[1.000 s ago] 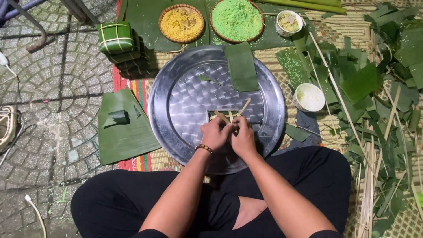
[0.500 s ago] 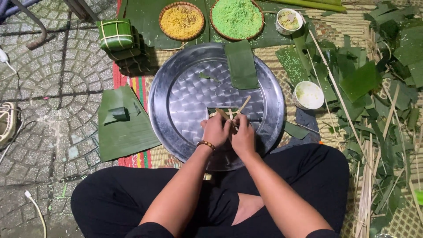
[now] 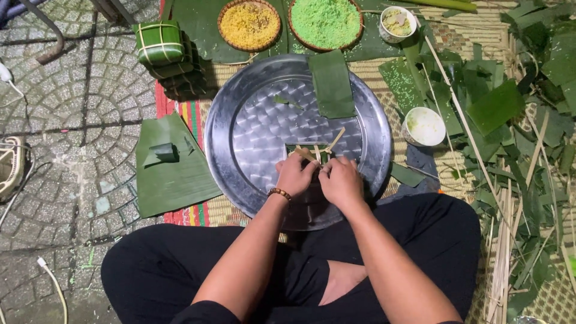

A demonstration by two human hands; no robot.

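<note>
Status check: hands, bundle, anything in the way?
Both hands, left and right, shut on leaf bundle with strips, on tray. Loose leaf beyond, clear.

The round tray [image 3: 252, 144] is bright metal, hammered into small dimples that catch the light. The leaf strip [image 3: 331, 84] lying on it is smooth, matt green. The splints [image 3: 327, 146] by the left hand [image 3: 295, 174] and right hand [image 3: 340, 180] look like pale, dry split bamboo. The two baskets [image 3: 249, 25] are woven cane. The small bowl [image 3: 423, 126] is glossy white, glazed or plastic. The mat [image 3: 456, 36] is coarse woven straw, the paving [image 3: 66, 120] rough stone. A beaded wooden bracelet [image 3: 279, 193] looks polished.
</note>
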